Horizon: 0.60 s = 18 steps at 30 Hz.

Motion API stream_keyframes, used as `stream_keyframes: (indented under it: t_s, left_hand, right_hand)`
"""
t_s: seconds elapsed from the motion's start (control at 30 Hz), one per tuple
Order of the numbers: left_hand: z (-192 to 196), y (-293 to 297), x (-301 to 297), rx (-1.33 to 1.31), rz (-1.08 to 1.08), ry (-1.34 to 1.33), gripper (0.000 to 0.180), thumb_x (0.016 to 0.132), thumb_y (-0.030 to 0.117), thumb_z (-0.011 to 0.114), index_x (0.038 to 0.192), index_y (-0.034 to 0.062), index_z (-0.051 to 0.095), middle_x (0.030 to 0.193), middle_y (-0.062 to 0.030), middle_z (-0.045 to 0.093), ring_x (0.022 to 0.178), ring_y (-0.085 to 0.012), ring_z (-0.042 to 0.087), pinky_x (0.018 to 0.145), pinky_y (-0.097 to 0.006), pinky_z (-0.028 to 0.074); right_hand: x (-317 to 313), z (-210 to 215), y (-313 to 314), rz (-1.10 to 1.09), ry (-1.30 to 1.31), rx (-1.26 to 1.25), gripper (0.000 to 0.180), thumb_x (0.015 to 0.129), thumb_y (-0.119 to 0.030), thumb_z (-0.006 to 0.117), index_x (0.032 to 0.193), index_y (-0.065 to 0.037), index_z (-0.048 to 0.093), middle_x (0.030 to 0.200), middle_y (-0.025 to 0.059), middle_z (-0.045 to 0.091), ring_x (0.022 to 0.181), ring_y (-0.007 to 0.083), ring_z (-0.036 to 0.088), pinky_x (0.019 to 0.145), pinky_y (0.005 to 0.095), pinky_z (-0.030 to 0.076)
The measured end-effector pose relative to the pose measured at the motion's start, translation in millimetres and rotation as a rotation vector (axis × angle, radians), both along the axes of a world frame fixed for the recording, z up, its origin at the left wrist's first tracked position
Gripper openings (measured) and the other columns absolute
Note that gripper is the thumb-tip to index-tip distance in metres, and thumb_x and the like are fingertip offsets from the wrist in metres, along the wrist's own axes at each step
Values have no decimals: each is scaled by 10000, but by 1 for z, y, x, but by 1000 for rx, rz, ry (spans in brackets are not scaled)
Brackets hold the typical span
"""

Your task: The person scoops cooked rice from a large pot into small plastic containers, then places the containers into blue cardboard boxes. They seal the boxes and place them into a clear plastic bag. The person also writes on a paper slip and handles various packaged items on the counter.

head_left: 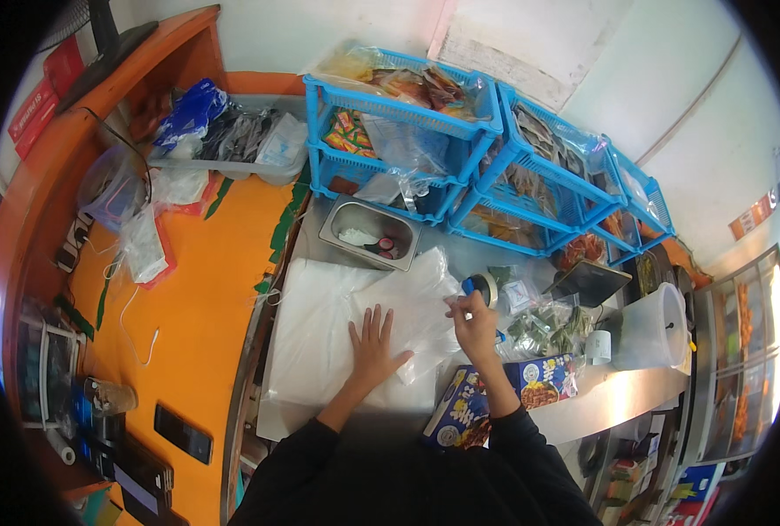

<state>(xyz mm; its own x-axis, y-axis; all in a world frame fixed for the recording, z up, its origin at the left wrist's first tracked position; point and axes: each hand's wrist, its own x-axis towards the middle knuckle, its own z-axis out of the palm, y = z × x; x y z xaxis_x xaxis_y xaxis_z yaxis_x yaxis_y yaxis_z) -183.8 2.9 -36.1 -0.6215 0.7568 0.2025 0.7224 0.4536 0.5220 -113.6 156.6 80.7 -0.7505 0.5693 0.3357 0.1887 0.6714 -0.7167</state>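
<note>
White plastic sheets or bags (315, 324) lie in a flat stack on the counter in front of me. My left hand (374, 352) rests flat on them, fingers spread. At the stack's right side, my right hand (475, 326) is closed in a pinch near the edge of a loose upper sheet (416, 298). What its fingers hold is too small to make out. Just beyond that hand stands a roll of tape (488, 289) with blue parts around it. Under my right forearm lie blue printed packets (462, 408).
A steel tray (370, 230) with small items sits beyond the sheets, before blue stacked baskets (398, 103) of packaged goods. Clear bags of green leaves (543, 326) and a white bucket (651, 329) are to the right. A phone (183, 432) lies on the orange table (192, 333).
</note>
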Motion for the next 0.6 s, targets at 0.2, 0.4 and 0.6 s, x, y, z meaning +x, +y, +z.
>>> stream_keyframes:
  t_s: [0.2, 0.4, 0.6]
  left_hand:
    - [26, -1, 6, 375, 53, -161, 851, 642, 429, 654, 1301, 57, 264, 1351, -186, 227, 1269, -366, 150, 947, -627, 79]
    - [46, 9, -3, 316, -59, 90, 586, 578, 291, 717, 1063, 42, 500, 1085, -103, 535, 1119, -255, 407, 989, -537, 163]
    - [30, -19, -18, 298, 91, 87, 688, 549, 236, 738, 1139, 59, 430, 1106, -99, 510, 1128, -235, 415, 998, -485, 198]
  right_hand:
    - [-6, 36, -26, 416, -160, 158, 95, 767, -39, 584, 794, -29, 494, 664, 107, 603, 567, 208, 612, 487, 285, 463]
    - [-5, 79, -54, 603, 82, 394, 126, 730, -44, 608, 776, -51, 491, 559, 107, 516, 497, 283, 544, 444, 347, 406]
    - [26, 132, -55, 325, 436, 204, 129, 745, -13, 608, 715, -53, 489, 729, 82, 637, 492, 143, 562, 455, 247, 416]
